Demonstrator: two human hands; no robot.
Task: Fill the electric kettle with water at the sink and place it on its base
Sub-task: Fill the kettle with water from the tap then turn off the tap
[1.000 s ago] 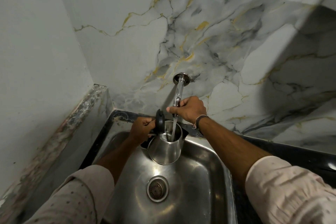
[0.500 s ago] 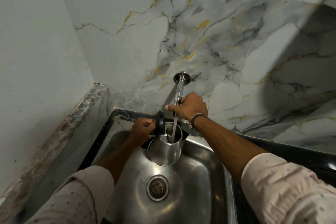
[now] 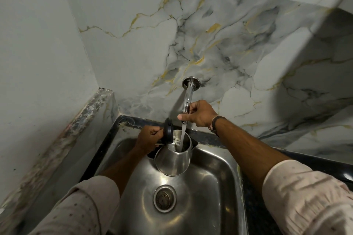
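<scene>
While water runs into the open steel kettle [image 3: 172,158], its smooth body will likely grow heavy and slippery, so the left hand [image 3: 150,137] rightly wraps its fingers closed around the handle, while the right hand [image 3: 198,114] pinches the tap [image 3: 188,97].

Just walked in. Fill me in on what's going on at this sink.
A person is filling a steel electric kettle at the sink. The left hand grips the kettle's handle and holds it tilted over the basin, its black lid flipped open. The right hand is on the wall tap, and a stream of water runs into the kettle's mouth. The kettle's base is not in view.
</scene>
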